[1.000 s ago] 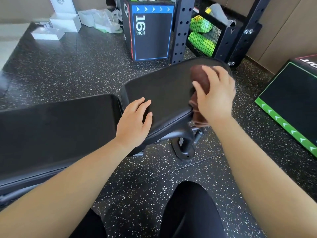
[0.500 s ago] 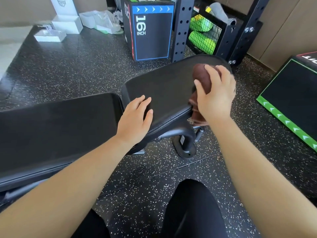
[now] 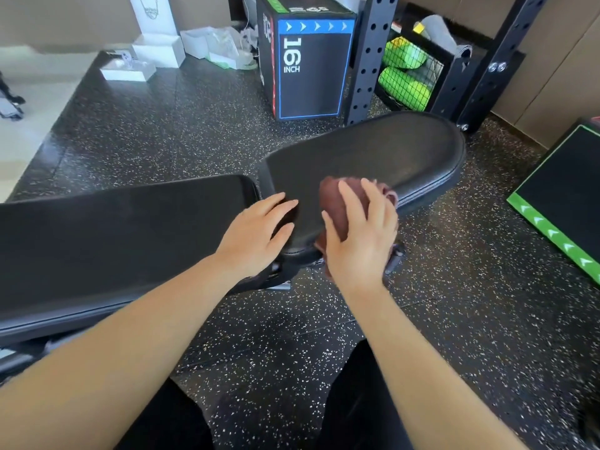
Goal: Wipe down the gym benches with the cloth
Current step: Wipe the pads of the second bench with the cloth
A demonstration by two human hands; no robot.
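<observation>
Two bare hands on a black gym bench, seen from the head camera. Right hand (image 3: 360, 241) grips a bunched brown cloth (image 3: 337, 206), fingers curled over it and pressing it onto the near edge of the seat pad (image 3: 373, 154), close to that pad's left end. Some cloth hangs below the pad edge under the palm. Left hand (image 3: 256, 232) lies flat and open, holding nothing, fingers spread on the seat pad's near-left corner, just beside the gap to the long back pad (image 3: 113, 235). Hands near each other, not touching. Back pad runs off to the left edge of the view. Speckled rubber floor (image 3: 162, 125) underneath. Black plyo box (image 3: 311, 66) marked 16 INCH stands behind the bench, next to a perforated black rack upright (image 3: 365, 56). Green-edged box (image 3: 565, 196) at far right.
</observation>
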